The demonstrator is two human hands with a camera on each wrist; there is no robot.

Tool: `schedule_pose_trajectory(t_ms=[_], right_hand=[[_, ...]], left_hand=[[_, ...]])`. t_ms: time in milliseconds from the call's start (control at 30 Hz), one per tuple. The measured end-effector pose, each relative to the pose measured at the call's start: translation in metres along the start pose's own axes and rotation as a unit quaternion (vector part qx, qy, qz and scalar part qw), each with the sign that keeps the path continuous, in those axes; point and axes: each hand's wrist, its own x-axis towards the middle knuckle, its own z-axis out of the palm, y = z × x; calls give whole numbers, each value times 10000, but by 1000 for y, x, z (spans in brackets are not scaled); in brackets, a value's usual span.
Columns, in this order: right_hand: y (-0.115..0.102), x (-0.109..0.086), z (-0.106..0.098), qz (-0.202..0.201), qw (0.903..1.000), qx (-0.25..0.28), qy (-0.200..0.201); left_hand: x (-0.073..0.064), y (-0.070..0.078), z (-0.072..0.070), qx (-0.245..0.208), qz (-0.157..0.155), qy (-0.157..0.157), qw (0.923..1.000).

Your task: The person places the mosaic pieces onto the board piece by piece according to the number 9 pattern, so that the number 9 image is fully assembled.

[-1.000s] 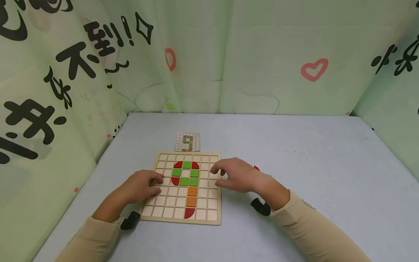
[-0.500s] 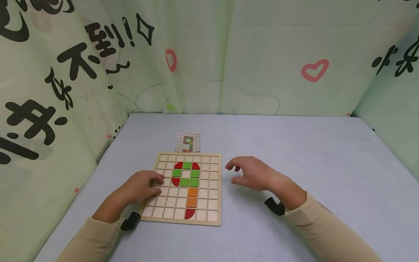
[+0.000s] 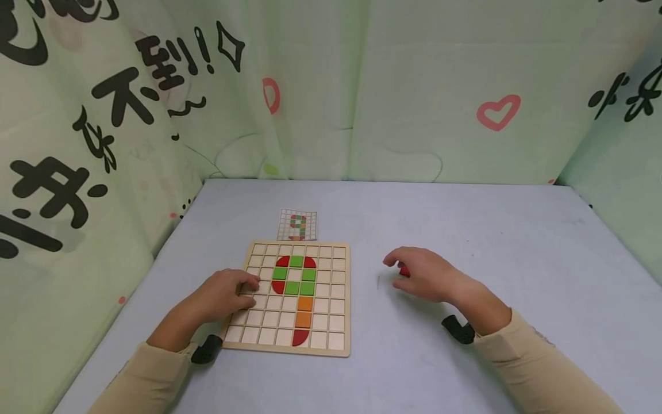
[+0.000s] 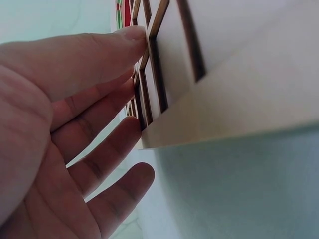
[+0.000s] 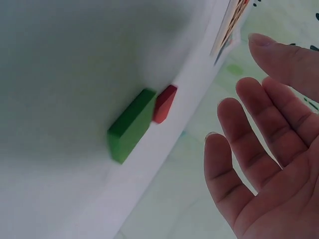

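Note:
A wooden grid board (image 3: 345, 310) lies on the table, with green and orange square tiles and red rounded tiles (image 3: 300, 337) set in its cells. My left hand (image 3: 222, 294) rests at the board's left side, fingertips on the grid; the left wrist view shows its thumb over the face and its fingers (image 4: 107, 157) spread at the edge. To the right of the board, my right hand (image 3: 426, 276) hovers with loosely bent fingers and nothing between them. Below it lie a green block (image 5: 132, 127) and a red block (image 5: 164, 104); in the head view the hand hides the green one.
A small printed card (image 3: 297, 224) with a coloured grid pattern lies just beyond the board's far edge. The pale table (image 3: 507, 241) stretches right and back to a light green curtain (image 3: 414, 86) with printed writing and hearts.
My right hand has moved rightward from over the board's right edge to above the loose blocks, and a red one now shows between thumb and fingers. The left hand stays put.

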Motion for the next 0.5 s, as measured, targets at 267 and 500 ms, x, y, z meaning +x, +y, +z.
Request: schedule_pose_trajectory(t_ms=[267,500], right_hand=[[15,-10,-3,152,9999,46,-45],[25,-16,-3,272,9996,-20,-41]], left_hand=[[0,1,-1,26,16,8,10000],[0,1,0,71,-44,4,10000]])
